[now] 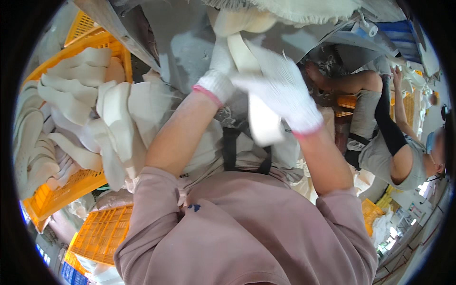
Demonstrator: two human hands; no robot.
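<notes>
A long white foam shoe sole point(265, 121) hangs upright in front of my body, its upper end between my two gloved hands. My left hand point(222, 59), in a white knit glove with a pink cuff, is closed at the sole's upper part; its fingertips are partly hidden. Across the sole's middle lies my right hand point(280, 83), gloved alike and blurred by motion, its fingers stretched out and thumb apart. A cream-coloured foam piece point(244, 21) shows just above the hands, under a fringed white cloth point(304, 10); what holds that piece is hidden.
To my left, a yellow crate point(61, 192) is heaped with white foam soles point(71, 97). Another yellow crate point(102, 232) is below it. A grey metal surface point(185, 47) stands ahead. A co-worker point(394, 156) in a grey shirt is at my right.
</notes>
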